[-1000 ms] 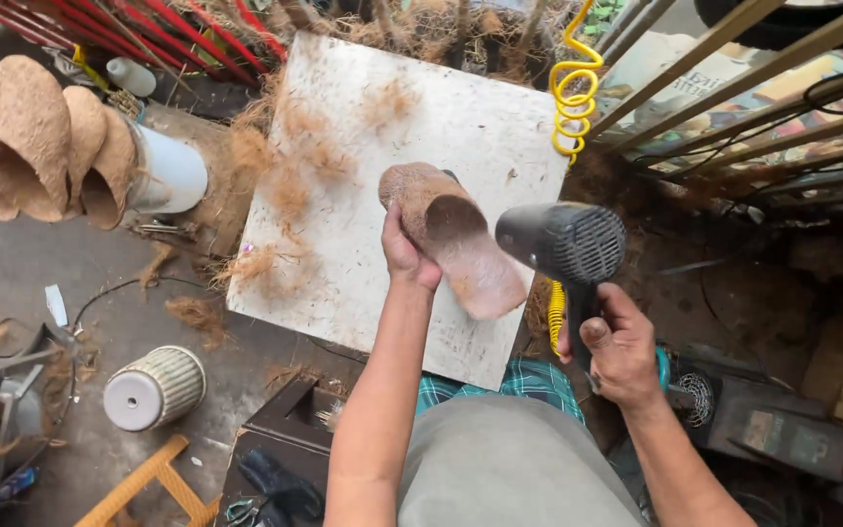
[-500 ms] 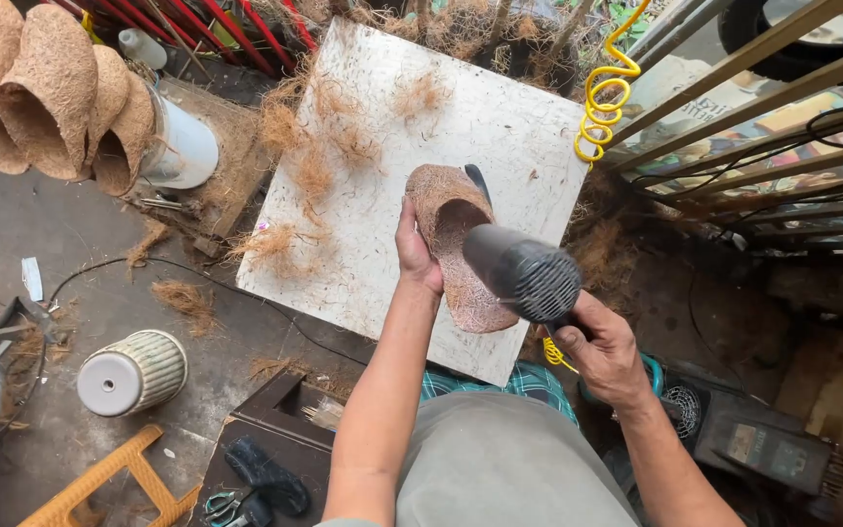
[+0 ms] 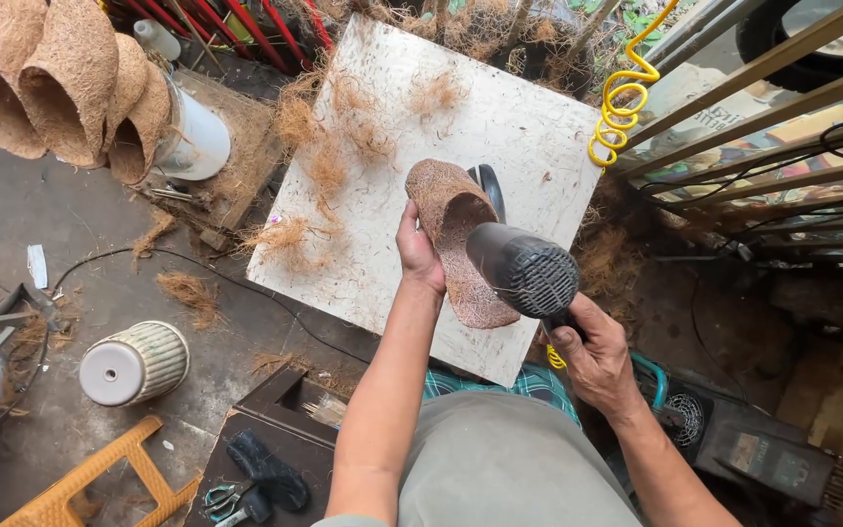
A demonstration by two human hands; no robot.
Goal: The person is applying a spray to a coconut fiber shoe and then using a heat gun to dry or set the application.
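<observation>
My left hand [image 3: 419, 256] grips the rim of a brown coconut-fibre pot [image 3: 456, 224] and holds it tilted above a white board [image 3: 500, 127], its hollow side facing me. My right hand [image 3: 592, 353] holds a black heat gun [image 3: 524, 271] by its handle, the barrel pointing into the pot's opening. A dark round object [image 3: 488, 185] shows just behind the pot. Loose tufts of brown fibre [image 3: 324, 156] lie scattered on the board.
Several stacked fibre pots [image 3: 60, 83] sit on a white cylinder [image 3: 195, 137] at the upper left. A white ribbed plastic pot [image 3: 135, 363] lies on the floor. A yellow coiled hose [image 3: 622, 98], a metal railing [image 3: 773, 78], a black toolbox [image 3: 265, 459] and a yellow stool [image 3: 100, 478] surround me.
The heat gun has swung left from beside the pot to point into its opening. The pot has tipped its hollow more toward me.
</observation>
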